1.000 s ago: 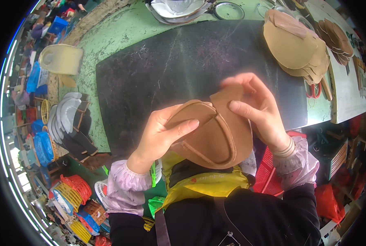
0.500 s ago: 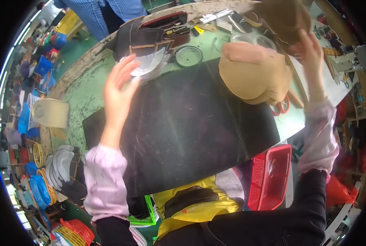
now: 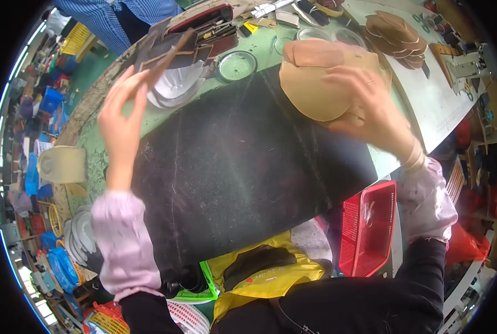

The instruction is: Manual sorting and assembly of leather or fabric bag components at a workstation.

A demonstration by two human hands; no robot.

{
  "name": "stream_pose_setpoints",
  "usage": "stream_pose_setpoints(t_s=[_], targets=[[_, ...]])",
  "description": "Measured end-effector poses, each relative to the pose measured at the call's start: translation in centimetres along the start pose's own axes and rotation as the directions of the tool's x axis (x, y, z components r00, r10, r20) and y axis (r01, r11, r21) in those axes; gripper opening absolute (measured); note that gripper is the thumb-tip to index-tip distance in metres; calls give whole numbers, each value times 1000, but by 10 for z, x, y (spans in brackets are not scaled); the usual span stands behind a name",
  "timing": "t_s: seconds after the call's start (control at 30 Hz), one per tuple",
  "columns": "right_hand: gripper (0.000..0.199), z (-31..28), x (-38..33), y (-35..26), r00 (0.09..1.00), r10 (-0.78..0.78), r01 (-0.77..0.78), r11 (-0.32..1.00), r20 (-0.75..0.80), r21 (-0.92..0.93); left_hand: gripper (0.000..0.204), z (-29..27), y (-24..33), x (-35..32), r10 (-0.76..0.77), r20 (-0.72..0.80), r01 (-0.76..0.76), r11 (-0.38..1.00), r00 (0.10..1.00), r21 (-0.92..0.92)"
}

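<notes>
While the left hand (image 3: 120, 119) is raised over the far left edge of the dark rectangular work mat (image 3: 237, 178), its fingers pinch a thin dark brown leather strip (image 3: 168, 55) that slants up toward the stack of pale curved cut pieces (image 3: 176, 86). Across the mat, the right hand (image 3: 368, 111) lies with fingers spread wide, pressing on the tan rounded leather pieces (image 3: 309, 83) stacked at the mat's far right corner. Just beyond them a round clear lid (image 3: 237, 65) sits on the green tabletop (image 3: 426, 106). Nearer the body, a red plastic basket (image 3: 368, 228) stands right of the mat.
</notes>
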State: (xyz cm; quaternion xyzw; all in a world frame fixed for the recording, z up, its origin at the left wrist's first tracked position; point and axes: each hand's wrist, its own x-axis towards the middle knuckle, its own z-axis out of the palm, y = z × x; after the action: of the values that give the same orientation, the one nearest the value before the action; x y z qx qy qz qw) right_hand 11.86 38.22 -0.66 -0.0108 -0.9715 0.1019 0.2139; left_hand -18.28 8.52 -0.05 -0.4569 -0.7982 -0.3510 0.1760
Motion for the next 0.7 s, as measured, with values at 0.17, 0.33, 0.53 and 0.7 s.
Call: stream_pose_setpoints(t_s=[0.17,0.33,0.53,0.7], targets=[[16,7,-8,4,977,193,-182,977,-95,115,29,-28,105,-87,245,432,-280,960,868,18],[22,-11,15,5,914,351,-387,904,203,181,38,-29,127,-155,146,649,46,962,746,-269],[22,-34,32,-2,868,397,-180,811,-297,557,62,-26,129,-158,92,638,323,802,764,-502],[23,-2,26,-119,898,-436,381,835,58,397,64,6,145,-121,-268,753,692,-297,601,-658]])
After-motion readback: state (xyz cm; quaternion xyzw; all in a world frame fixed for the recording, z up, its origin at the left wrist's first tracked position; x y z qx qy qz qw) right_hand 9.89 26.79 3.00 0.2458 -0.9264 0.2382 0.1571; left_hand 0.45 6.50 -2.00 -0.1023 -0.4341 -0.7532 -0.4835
